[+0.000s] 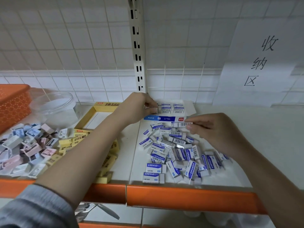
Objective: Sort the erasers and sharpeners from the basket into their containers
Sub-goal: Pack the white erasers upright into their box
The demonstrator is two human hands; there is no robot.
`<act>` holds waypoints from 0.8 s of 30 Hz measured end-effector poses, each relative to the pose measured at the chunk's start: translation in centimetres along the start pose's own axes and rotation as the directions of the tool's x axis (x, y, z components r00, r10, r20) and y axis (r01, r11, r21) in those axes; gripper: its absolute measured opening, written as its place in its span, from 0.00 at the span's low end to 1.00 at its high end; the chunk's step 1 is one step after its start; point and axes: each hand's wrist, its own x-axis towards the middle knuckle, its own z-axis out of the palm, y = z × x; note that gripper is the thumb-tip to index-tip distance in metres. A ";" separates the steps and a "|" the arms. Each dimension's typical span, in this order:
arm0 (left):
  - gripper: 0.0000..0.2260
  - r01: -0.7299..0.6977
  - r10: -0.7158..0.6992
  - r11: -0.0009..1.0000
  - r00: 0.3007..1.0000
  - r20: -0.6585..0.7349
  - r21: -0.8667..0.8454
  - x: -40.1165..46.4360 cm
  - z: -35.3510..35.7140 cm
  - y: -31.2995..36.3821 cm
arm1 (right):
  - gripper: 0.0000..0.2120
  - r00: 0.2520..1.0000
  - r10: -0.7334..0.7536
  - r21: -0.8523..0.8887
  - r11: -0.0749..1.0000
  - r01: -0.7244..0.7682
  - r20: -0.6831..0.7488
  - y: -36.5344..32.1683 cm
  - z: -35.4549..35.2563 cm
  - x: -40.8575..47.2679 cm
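Hands (139, 106) (212, 129) pinch erasers beside the box (190, 106) rim.

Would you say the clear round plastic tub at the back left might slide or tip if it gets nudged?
The clear tub looks thin-walled and holds nothing visible, so it is probably light and would slide easily on the smooth white shelf. It is wide and low, so tipping seems unlikely.

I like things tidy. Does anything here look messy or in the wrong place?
Yes. Blue-and-white erasers lie in a loose heap on the shelf, only a few standing neatly in their box. Yellow erasers and sharpeners are piled outside their containers too.
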 end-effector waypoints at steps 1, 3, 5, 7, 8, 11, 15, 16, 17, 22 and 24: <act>0.09 -0.003 0.003 1.000 1.000 0.005 -0.003 -0.3 -0.1 0.4 | 0.08 1.000 -0.005 0.013 1.000 0.006 -0.031 -0.1 -0.3 0.0; 0.08 -0.010 0.011 0.999 0.999 0.034 -0.034 -1.1 -0.2 1.5 | 0.08 0.995 -0.012 0.023 1.000 0.014 -0.096 -0.2 -0.8 -0.1; 0.09 -0.017 0.021 0.998 0.997 0.080 -0.058 -1.8 -0.2 2.6 | 0.07 0.986 -0.015 0.036 0.999 0.022 -0.169 -0.4 -1.2 -0.5; 0.11 -0.024 0.032 0.998 0.991 0.133 -0.058 -2.3 0.2 3.6 | 0.09 0.971 -0.013 0.049 0.998 0.025 -0.237 -0.6 -1.4 -1.1; 0.12 -0.030 0.038 0.998 0.986 0.162 -0.051 -2.5 0.3 4.0 | 0.11 0.964 -0.014 0.047 0.999 0.028 -0.266 -0.7 -1.4 -1.4; 0.14 -0.035 0.041 0.999 0.965 0.259 -0.026 -2.9 0.9 4.8 | 0.13 0.941 -0.005 0.053 0.998 0.025 -0.339 -0.8 -1.4 -2.3; 0.18 -0.026 0.007 0.998 0.944 0.331 0.053 -2.7 1.5 5.5 | 0.14 0.916 -0.003 0.020 1.000 0.012 -0.401 -0.9 -1.4 -3.2; 0.17 -0.022 -0.001 0.998 0.941 0.339 0.065 -2.6 1.6 5.7 | 0.14 0.913 0.002 0.017 1.000 0.006 -0.407 -0.9 -1.4 -3.4; 0.15 -0.020 -0.008 0.997 0.937 0.350 0.077 -2.4 1.6 5.9 | 0.13 0.911 0.003 0.011 1.000 0.002 -0.412 -0.9 -1.4 -3.5; 0.11 -0.045 -0.008 0.990 0.931 0.364 0.137 -1.9 2.0 6.8 | 0.13 0.909 -0.022 -0.013 1.000 0.018 -0.417 -1.2 -1.6 -4.0; 0.10 -0.045 -0.009 0.988 0.939 0.343 0.150 -2.0 2.1 6.8 | 0.13 0.908 -0.016 -0.012 1.000 0.012 -0.418 -1.2 -1.7 -4.0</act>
